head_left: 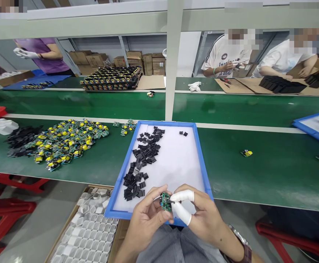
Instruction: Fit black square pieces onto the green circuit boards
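Observation:
My left hand (147,215) pinches a small green circuit board (165,202) just above my lap, at the near edge of a blue-rimmed white tray (203,160). My right hand (200,215), with white finger cots on thumb and forefinger, pinches a small black part against the board's right side. Several small black parts (143,160) lie in a loose band down the tray's left half, and two more (183,133) sit near its far right corner.
A heap of green-and-yellow circuit boards (66,142) and black parts (21,140) lies left on the green table. A cardboard box with a white cell tray (85,230) stands on the floor. Loose boards (246,153) lie right. People work across the belt; a post (173,62) rises ahead.

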`<state>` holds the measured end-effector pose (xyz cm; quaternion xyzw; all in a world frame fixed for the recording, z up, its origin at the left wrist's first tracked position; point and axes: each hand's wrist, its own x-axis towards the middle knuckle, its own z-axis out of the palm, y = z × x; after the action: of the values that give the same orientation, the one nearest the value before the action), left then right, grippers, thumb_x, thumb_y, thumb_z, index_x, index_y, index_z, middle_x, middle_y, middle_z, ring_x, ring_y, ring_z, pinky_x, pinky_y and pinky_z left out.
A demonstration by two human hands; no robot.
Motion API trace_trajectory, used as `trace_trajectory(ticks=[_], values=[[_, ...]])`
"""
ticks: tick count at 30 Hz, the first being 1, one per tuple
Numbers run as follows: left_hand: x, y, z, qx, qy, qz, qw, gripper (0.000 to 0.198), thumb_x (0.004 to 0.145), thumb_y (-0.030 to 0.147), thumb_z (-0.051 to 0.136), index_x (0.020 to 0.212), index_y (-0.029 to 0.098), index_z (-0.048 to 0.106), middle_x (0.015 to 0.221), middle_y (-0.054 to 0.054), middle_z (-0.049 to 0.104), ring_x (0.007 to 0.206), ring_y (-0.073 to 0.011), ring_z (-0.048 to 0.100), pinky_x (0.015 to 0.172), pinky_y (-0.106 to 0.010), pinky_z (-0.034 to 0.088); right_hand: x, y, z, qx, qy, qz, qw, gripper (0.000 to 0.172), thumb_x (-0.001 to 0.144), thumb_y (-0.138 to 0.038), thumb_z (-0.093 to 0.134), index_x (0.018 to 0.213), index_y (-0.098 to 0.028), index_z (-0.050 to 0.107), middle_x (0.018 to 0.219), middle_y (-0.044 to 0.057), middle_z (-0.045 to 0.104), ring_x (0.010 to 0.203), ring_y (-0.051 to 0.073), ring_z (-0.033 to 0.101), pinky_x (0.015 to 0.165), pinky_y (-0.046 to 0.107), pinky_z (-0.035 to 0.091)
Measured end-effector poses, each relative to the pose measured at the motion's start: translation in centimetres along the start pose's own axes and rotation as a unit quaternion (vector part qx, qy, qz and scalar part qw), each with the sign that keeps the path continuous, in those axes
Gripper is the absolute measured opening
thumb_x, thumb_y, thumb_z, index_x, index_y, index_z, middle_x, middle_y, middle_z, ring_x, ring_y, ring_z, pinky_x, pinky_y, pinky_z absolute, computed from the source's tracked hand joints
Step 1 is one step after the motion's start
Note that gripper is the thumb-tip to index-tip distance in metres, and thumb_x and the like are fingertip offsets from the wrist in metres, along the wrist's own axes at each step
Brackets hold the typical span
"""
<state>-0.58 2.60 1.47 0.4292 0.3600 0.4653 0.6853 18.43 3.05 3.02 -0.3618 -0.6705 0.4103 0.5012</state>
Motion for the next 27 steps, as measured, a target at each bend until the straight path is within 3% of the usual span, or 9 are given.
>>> trace_trajectory(ticks=[4, 8, 10, 14, 20, 27], values=[[0.1, -0.1, 0.2, 0.023, 0.015, -0.006, 1.0, 0.047, 0.081, 0.028, 0.082, 0.127, 0.033, 0.072, 0.104, -0.006, 0.066, 0.068, -0.0155, 0.068, 0.065, -0.03, 0.061, 0.2, -0.5, -0.6, -0.049, -0.045, 0.011, 0.998, 0.027, 0.094, -0.008, 0.06, 0.112, -0.025, 0.071, 0.091, 0.005, 0.071, 0.078, 0.019, 0.067, 0.071, 0.03, 0.053], [0.3, -0.9, 0.0, 0.102, 0.09, 0.012, 0.991, 0.039, 0.081, 0.029, 0.082, 0.12, 0.031, 0.075, 0.108, -0.008, 0.072, 0.096, -0.0238, 0.071, 0.088, -0.034, 0.06, 0.3, 0.0, -0.8, -0.062, -0.025, 0.023, 0.998, 0.027, 0.095, -0.011, 0.06, 0.115, -0.026, 0.073, 0.089, 0.005, 0.071, 0.076, 0.018, 0.066, 0.069, 0.029, 0.052], [0.5, -1.2, -0.1, 0.133, 0.1, 0.036, 0.985, 0.032, 0.082, 0.029, 0.081, 0.113, 0.029, 0.078, 0.116, -0.01, 0.071, 0.109, -0.027, 0.068, 0.096, -0.037, 0.057, 0.4, 0.5, -0.8, -0.056, -0.006, 0.019, 0.998, 0.028, 0.095, -0.011, 0.061, 0.114, -0.026, 0.074, 0.088, 0.005, 0.07, 0.075, 0.018, 0.064, 0.068, 0.029, 0.052], [0.7, -1.6, -0.1, 0.133, 0.075, 0.079, 0.985, 0.039, 0.08, 0.024, 0.082, 0.117, 0.032, 0.078, 0.137, -0.012, 0.059, 0.105, -0.0268, 0.069, 0.087, -0.038, 0.062, 0.3, 1.2, -0.6, -0.045, -0.003, 0.021, 0.999, 0.03, 0.092, -0.008, 0.062, 0.111, -0.026, 0.076, 0.085, 0.003, 0.07, 0.073, 0.016, 0.062, 0.067, 0.028, 0.051], [0.6, -2.0, 0.0, 0.233, 0.116, 0.119, 0.958, 0.036, 0.082, 0.022, 0.079, 0.116, 0.034, 0.08, 0.113, -0.01, 0.071, 0.106, -0.0289, 0.069, 0.085, -0.036, 0.063, 0.5, 1.2, -0.4, -0.038, 0.0, 0.04, 0.998, 0.027, 0.088, -0.007, 0.063, 0.106, -0.022, 0.076, 0.083, 0.003, 0.072, 0.071, 0.016, 0.063, 0.065, 0.027, 0.051], [0.2, -2.4, -0.1, 0.303, 0.087, 0.144, 0.938, 0.046, 0.088, 0.016, 0.073, 0.128, 0.037, 0.072, 0.116, -0.009, 0.071, 0.106, -0.0261, 0.069, 0.086, -0.035, 0.062, 1.4, 0.8, -1.8, 0.036, -0.08, 0.151, 0.985, 0.022, 0.086, -0.007, 0.063, 0.095, -0.02, 0.079, 0.08, 0.001, 0.073, 0.068, 0.015, 0.065, 0.065, 0.025, 0.053]])
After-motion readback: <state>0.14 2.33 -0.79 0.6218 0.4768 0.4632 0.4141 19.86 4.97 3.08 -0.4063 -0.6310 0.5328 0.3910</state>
